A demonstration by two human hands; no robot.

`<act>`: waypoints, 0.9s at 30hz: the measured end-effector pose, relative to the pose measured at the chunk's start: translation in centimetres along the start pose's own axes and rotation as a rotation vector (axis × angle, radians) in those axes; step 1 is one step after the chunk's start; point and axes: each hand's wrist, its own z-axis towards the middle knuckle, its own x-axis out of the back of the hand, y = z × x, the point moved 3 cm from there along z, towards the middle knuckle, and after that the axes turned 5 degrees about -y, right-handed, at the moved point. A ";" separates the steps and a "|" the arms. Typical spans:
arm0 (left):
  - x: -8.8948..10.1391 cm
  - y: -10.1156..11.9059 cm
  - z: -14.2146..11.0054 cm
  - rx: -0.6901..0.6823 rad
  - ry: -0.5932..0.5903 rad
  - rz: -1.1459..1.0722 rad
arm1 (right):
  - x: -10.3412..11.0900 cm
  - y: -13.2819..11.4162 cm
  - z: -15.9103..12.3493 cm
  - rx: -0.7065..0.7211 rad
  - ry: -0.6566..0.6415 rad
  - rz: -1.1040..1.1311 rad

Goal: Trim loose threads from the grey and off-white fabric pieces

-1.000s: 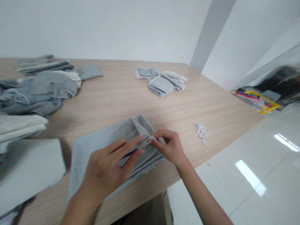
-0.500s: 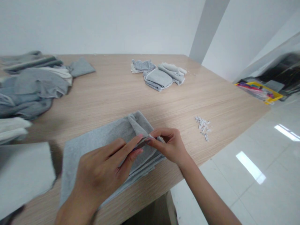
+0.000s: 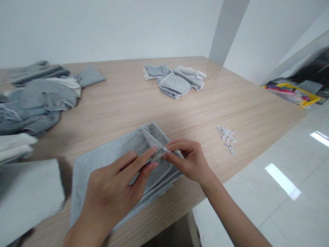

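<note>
A stack of folded grey fabric pieces [image 3: 102, 154] lies at the near edge of the table, with the top piece's corner lifted and folded over. My left hand [image 3: 113, 188] is closed on small metal thread snips [image 3: 157, 155], mostly covered by the fingers; the blades point right, at the fabric edge. Just beyond the tips, my right hand [image 3: 189, 159] pinches the raised edge of the top grey piece between thumb and fingers. The two hands nearly meet over the right end of the stack.
Small pale scraps [image 3: 227, 137] lie to the right on the table [image 3: 118, 106]. Several folded grey cloths [image 3: 174, 85] sit at the back. Heaped grey and white cloths [image 3: 46, 96] and a pale folded piece [image 3: 28, 195] occupy the left. A yellow bin [image 3: 311, 97] stands beyond the right edge.
The view has shifted slightly, so things appear a little farther right. The snips have turned and show a brighter blade at the fabric edge. Both hands keep their grip.
</note>
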 end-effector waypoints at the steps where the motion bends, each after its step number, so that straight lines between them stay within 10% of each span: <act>1: 0.0 0.0 0.0 0.005 -0.003 -0.006 | 0.0 0.0 0.0 -0.002 0.000 -0.004; 27: -0.2 0.1 0.8 0.189 -0.094 -0.375 | -0.1 -0.2 0.0 -0.009 0.002 -0.030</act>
